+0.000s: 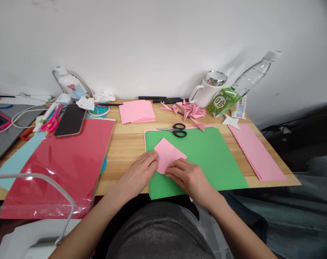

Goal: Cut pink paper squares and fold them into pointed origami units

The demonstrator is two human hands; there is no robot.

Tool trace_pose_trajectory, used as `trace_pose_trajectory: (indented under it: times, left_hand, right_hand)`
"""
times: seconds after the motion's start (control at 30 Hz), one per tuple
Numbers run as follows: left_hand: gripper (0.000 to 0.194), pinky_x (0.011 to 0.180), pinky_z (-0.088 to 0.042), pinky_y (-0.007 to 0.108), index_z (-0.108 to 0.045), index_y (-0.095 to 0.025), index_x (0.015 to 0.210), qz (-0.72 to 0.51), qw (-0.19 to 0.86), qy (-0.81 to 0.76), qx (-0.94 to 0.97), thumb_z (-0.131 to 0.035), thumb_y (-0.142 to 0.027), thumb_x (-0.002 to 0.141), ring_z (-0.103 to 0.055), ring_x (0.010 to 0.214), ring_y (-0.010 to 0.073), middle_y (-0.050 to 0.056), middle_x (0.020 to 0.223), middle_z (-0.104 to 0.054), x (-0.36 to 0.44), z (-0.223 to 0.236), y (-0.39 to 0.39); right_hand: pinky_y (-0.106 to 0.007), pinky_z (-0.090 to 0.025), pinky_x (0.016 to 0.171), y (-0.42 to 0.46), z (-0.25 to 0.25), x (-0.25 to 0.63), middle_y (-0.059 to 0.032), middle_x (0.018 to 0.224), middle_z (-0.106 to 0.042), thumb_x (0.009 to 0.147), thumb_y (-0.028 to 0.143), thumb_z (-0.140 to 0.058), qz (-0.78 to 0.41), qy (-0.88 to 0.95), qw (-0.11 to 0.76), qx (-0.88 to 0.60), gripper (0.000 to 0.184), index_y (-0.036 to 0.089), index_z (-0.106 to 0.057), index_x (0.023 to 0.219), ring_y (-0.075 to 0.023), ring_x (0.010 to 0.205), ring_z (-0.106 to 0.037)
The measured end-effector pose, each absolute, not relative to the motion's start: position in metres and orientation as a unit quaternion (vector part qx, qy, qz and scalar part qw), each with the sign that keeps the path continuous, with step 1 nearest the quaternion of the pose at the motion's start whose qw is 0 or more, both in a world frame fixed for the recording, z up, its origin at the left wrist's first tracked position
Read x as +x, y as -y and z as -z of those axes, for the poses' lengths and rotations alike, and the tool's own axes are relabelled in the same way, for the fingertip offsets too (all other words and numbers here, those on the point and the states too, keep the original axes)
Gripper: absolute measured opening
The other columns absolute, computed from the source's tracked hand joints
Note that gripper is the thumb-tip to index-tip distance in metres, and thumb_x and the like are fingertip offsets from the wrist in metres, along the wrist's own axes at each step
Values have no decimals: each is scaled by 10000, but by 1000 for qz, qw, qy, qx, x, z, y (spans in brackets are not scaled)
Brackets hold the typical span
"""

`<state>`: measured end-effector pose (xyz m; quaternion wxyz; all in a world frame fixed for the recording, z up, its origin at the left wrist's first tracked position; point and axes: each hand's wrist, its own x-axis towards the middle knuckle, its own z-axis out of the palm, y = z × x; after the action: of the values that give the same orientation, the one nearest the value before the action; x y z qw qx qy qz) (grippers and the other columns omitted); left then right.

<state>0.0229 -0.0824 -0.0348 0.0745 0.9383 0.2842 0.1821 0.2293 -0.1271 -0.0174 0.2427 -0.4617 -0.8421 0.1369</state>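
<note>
Right there, on the left part of the broad stack of green paper sheets (206, 158), lay the small, four-sided sheet of plain pink paper (169, 155), turned corner-on, with both hands on it! The bare left hand (143, 167) was at its left edge, fingers pressed together, tips touching the paper; the bare right hand (189, 176) was at the near right edge, fingers bent and close together, though whether either hand pinched the sheet or merely pressed it, I could not tell. Just beyond, a pair of black-handled metal scissors (173, 130) lay over the green stack's far edge! Farther back sat a heap of pointed, folded pink paper pieces (193, 109), near a white mug with a shiny metal rim (208, 90), and far left of it a pile of square pink paper sheets (138, 111). Out right, long pink paper strips (256, 153) lay on the pale wooden table (122, 144); over left, a dark-screened phone (71, 120) rested on the far end of a red, plastic-wrapped paper pack (66, 169)
</note>
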Motion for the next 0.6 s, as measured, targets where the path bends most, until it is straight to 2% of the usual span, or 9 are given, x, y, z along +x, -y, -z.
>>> trace_pose_trajectory:
  times: [0.13, 0.2, 0.3, 0.4, 0.6]
  left_hand:
    - [204, 990, -490, 434, -573, -141, 1026, -188, 92, -283, 936, -388, -201, 968, -559, 1172, 233, 126, 1181, -609, 24, 28, 80]
    - [213, 995, -487, 432, -574, -132, 1038, -192, 106, -282, 934, -385, -199, 968, -549, 1193, 238, 134, 1166, -620, 22, 27, 80]
    - [227, 1000, -486, 434, -560, -127, 1071, -203, 130, -297, 924, -399, -249, 969, -528, 1223, 241, 143, 1193, -616, 21, 28, 82]
    - [235, 985, -495, 439, -563, -141, 1031, -218, 138, -315, 913, -443, -327, 951, -541, 1206, 243, 141, 1195, -615, 24, 30, 84]
    - [173, 952, -518, 434, -578, -143, 908, -256, 115, -331, 901, -458, -262, 947, -593, 1122, 240, 128, 1104, -646, 33, 31, 87]
  right_hand:
    - [-254, -480, 631, 119, 26, 228, -24, 777, -681, 849, 209, -626, -226, 761, 271, -545, 24, 195, -635, 832, -152, 698, -617]
    - [-244, -473, 589, 117, 29, 225, -9, 745, -680, 820, 211, -646, -243, 720, 278, -587, 46, 197, -611, 848, -140, 635, -612]
    - [-237, -459, 559, 115, 32, 221, -5, 735, -677, 811, 221, -641, -228, 696, 278, -622, 75, 197, -585, 855, -136, 615, -610]
    - [-242, -442, 546, 114, 34, 219, -6, 698, -661, 818, 231, -637, -184, 709, 278, -622, 76, 197, -583, 776, -146, 610, -599]
    - [-273, -480, 618, 113, 36, 222, -32, 750, -683, 839, 219, -631, -174, 732, 318, -577, 60, 192, -644, 788, -169, 690, -613]
